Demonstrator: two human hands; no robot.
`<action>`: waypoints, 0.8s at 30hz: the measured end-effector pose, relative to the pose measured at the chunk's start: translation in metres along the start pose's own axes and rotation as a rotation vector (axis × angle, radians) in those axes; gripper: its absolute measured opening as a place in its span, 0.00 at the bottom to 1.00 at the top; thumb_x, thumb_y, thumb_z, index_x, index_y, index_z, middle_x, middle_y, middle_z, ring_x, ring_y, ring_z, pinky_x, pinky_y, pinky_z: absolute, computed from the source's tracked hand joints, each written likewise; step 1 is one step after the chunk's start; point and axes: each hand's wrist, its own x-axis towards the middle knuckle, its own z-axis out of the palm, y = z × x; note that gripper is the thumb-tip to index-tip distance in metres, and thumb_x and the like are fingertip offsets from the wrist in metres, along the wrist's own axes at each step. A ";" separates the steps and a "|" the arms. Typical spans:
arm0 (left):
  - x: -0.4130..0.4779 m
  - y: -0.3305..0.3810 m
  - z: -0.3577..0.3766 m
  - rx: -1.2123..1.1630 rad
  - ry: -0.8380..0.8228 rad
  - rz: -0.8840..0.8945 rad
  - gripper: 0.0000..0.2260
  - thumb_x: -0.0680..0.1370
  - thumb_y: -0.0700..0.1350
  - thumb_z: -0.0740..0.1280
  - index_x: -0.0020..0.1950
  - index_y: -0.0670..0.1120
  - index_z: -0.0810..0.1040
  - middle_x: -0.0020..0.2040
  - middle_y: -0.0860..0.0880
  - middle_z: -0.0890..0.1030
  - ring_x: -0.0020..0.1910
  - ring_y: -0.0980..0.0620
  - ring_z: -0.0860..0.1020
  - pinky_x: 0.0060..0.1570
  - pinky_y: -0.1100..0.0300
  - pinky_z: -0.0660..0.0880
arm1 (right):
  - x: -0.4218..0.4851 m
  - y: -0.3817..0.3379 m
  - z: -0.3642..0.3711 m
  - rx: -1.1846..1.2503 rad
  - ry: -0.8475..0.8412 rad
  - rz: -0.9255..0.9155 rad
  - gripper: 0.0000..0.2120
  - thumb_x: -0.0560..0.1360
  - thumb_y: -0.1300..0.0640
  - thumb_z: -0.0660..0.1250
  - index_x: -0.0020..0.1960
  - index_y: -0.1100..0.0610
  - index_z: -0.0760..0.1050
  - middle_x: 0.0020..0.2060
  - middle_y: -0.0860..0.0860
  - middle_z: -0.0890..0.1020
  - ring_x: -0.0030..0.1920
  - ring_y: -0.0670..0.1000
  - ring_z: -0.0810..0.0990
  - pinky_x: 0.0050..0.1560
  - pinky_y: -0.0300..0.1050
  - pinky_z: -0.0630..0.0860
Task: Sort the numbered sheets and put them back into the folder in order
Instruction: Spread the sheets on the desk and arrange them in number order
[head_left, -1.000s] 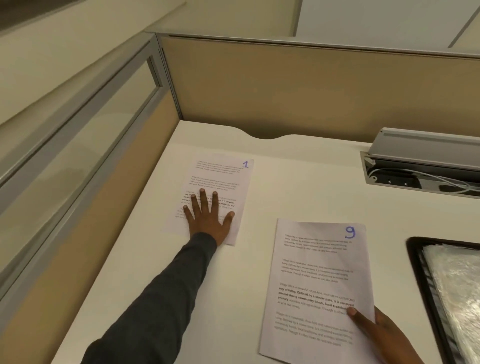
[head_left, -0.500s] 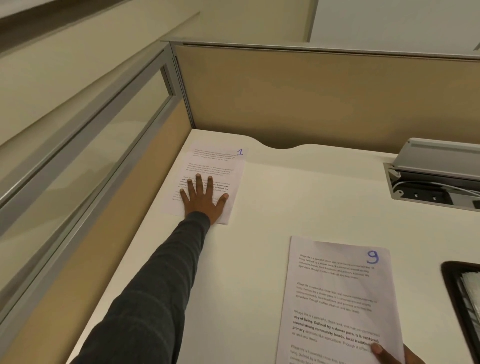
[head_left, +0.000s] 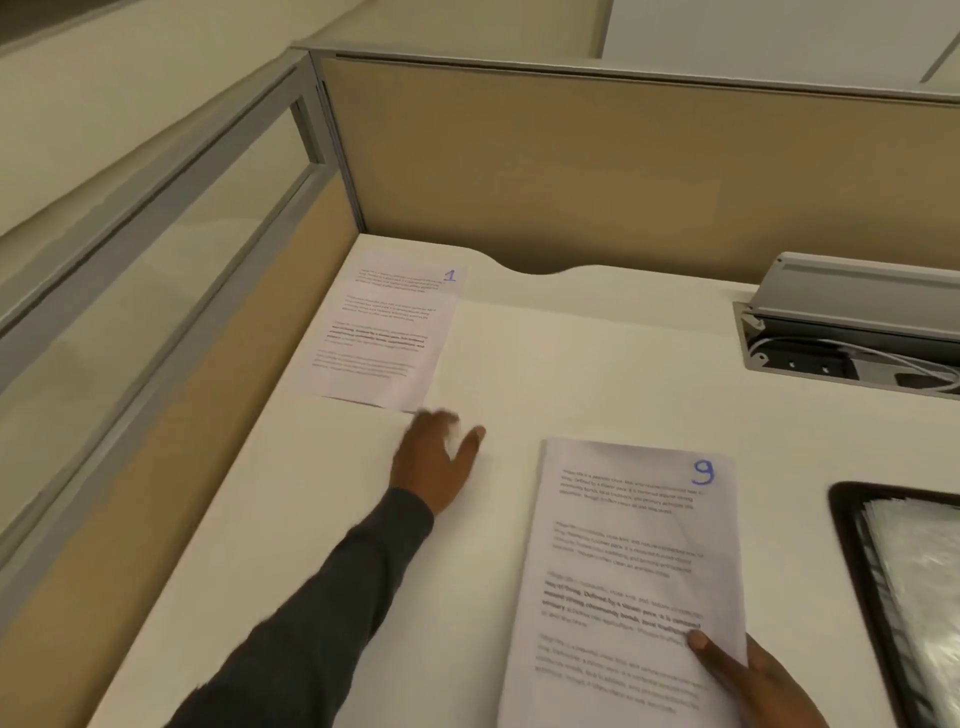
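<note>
Sheet 1 (head_left: 382, 332), a printed page with a blue "1" in its top right corner, lies flat in the desk's far left corner. My left hand (head_left: 436, 460) is blurred just below that sheet's near right corner, fingers spread, holding nothing. A stack of sheets with sheet 9 (head_left: 628, 571) on top lies near the front. My right hand (head_left: 743, 675) pinches this stack at its lower right, thumb on top. The black folder (head_left: 857, 561) with clear sleeves lies open at the right edge, partly out of view.
The white desk (head_left: 571, 364) is fenced by tan partition panels (head_left: 571, 166) at the back and left. A grey cable box (head_left: 852, 322) with its lid up and white cables sits at the back right.
My left hand has come off sheet 1 and pulled back toward me; sheet 1 stays in the corner. The right hand still holds the stack with sheet 9.
</note>
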 end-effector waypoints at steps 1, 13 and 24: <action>-0.031 0.005 0.007 -0.092 -0.061 -0.035 0.14 0.76 0.58 0.69 0.47 0.46 0.79 0.46 0.49 0.81 0.46 0.52 0.79 0.51 0.59 0.75 | -0.005 -0.003 -0.001 0.024 -0.020 -0.041 0.48 0.56 0.35 0.80 0.71 0.53 0.73 0.54 0.53 0.86 0.53 0.57 0.84 0.56 0.52 0.78; -0.208 0.023 0.065 -0.319 -0.119 -0.341 0.20 0.77 0.47 0.71 0.31 0.45 0.64 0.28 0.53 0.70 0.29 0.57 0.65 0.29 0.67 0.63 | -0.032 0.034 -0.027 0.189 -0.134 -0.082 0.32 0.66 0.43 0.78 0.65 0.55 0.75 0.55 0.58 0.86 0.54 0.64 0.85 0.58 0.67 0.79; -0.225 -0.008 0.042 -0.022 0.058 -0.300 0.18 0.78 0.39 0.68 0.33 0.45 0.63 0.29 0.50 0.68 0.30 0.52 0.65 0.32 0.60 0.63 | -0.044 0.078 -0.071 0.175 -0.086 -0.137 0.30 0.69 0.40 0.77 0.65 0.53 0.76 0.53 0.56 0.87 0.51 0.61 0.86 0.57 0.66 0.80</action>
